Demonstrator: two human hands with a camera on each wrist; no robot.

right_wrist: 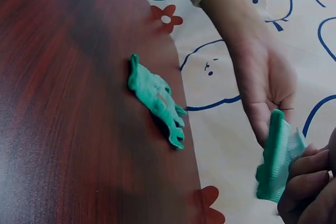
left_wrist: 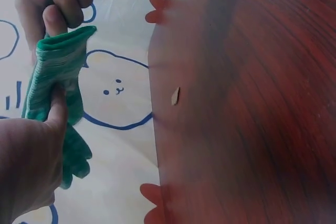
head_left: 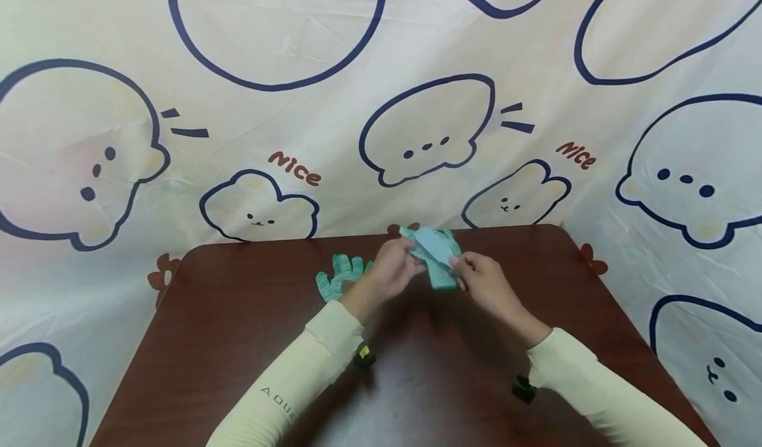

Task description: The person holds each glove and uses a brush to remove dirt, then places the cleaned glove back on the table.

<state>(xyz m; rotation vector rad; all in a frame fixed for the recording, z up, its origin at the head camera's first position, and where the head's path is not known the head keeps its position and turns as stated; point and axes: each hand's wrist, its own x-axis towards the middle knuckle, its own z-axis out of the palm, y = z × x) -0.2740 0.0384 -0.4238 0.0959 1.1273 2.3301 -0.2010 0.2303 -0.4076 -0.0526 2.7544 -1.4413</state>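
Observation:
A green knitted glove (head_left: 442,276) is held up between both hands over the far edge of the table. My left hand (head_left: 393,268) grips its left side; in the left wrist view the thumb presses flat on the glove (left_wrist: 47,85) below the cuff, and the glove's fingers hang under it. My right hand (head_left: 485,278) pinches the right side, its fingers at the cuff opening in the left wrist view. A second green glove (head_left: 344,275) lies on the table with its fingers spread, partly covered by my left wrist in the head view.
The dark red-brown table (head_left: 250,361) ends just behind the gloves at a patterned cloth backdrop (head_left: 333,123). A small black camera (head_left: 364,356) hangs under the left sleeve, and another black camera (head_left: 524,389) under the right. A small pale fleck (left_wrist: 176,96) shows against the tabletop.

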